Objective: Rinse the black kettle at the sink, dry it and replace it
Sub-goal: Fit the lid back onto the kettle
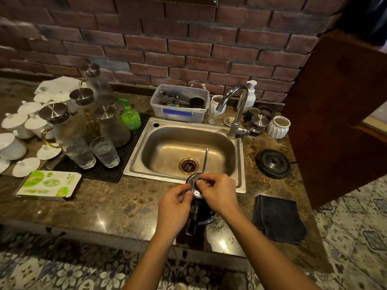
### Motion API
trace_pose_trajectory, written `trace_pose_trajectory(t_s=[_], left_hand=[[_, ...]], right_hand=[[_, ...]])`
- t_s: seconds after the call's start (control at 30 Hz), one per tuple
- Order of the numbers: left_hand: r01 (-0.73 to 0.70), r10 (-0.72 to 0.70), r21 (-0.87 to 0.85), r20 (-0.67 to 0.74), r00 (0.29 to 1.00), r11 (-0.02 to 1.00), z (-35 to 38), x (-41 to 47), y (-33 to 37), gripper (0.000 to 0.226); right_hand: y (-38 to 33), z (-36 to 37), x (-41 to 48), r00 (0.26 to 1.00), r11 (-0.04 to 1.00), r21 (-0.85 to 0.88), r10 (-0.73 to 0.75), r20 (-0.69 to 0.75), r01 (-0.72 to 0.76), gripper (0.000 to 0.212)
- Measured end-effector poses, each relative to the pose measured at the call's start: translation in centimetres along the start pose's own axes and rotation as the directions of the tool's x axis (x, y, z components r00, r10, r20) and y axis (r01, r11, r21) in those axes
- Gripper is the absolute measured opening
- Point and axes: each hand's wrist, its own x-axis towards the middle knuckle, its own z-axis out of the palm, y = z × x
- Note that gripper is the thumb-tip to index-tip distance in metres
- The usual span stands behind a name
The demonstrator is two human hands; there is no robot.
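The black kettle (196,214) stands on the counter just in front of the sink (238,155), its handle toward me and its thin spout (206,160) pointing over the basin. My left hand (173,206) pinches the left side of its shiny round top (193,182). My right hand (216,192) grips the same top from the right, fingers curled over it. Both hands hide most of the kettle's body. The chrome tap (236,109) stands at the sink's back right, with no water visible. A folded black cloth (278,218) lies on the counter to the right.
A round black kettle base (273,163) sits right of the sink. Glass jugs and tumblers (104,151) crowd a black mat on the left, with white lidded cups (14,122) beyond. A plastic tub (180,103) stands behind the sink. A wooden panel (339,114) rises at right.
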Motion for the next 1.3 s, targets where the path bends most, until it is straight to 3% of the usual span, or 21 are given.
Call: trace_pose_trajectory(t_s=[0.37,0.53,0.7,0.93,1.3], left_hand=[[-0.153,0.149,0.241,0.034,0.988,0.958,-0.5,0.4,-0.1,0.025],[-0.330,0.315,0.443,0.110,0.943,0.833,-0.4,0.6,-0.3,0.033],[-0.425,0.343,0.548,0.251,0.905,0.721,-0.4,1.5,-1.0,0.047],[-0.463,0.376,0.556,0.271,0.886,0.690,-0.4,1.3,-1.6,0.044],[-0.411,0.337,0.611,0.239,0.911,0.677,0.0,1.8,-1.0,0.035]], right_hand=[[-0.1,0.3,0.2,0.999,0.999,-0.020,-0.031,0.021,0.032,0.027],[0.2,-0.3,0.3,0.984,0.983,-0.102,-0.142,0.111,0.153,0.029],[1.2,-1.4,0.6,0.947,0.940,-0.189,-0.243,0.211,0.284,0.041],[2.2,-1.1,0.8,0.931,0.918,-0.205,-0.296,0.212,0.339,0.046],[2.8,-0.7,0.8,0.953,0.945,-0.179,-0.242,0.185,0.274,0.044]])
